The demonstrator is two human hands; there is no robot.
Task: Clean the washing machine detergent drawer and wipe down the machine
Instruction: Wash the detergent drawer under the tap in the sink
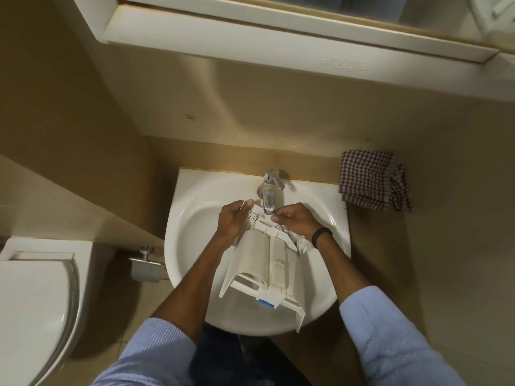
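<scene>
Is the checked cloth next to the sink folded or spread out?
Folded: the checked cloth shows several stacked layers at its edges.

Toilet (36, 302), paper holder (145, 270), checked cloth (374, 181)

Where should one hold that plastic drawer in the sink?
Hold the drawer by its side walls near the tap end, one hand from each side, as the left hand and right hand do: it is long, tilted, and overhangs the near rim of the sink.
</scene>
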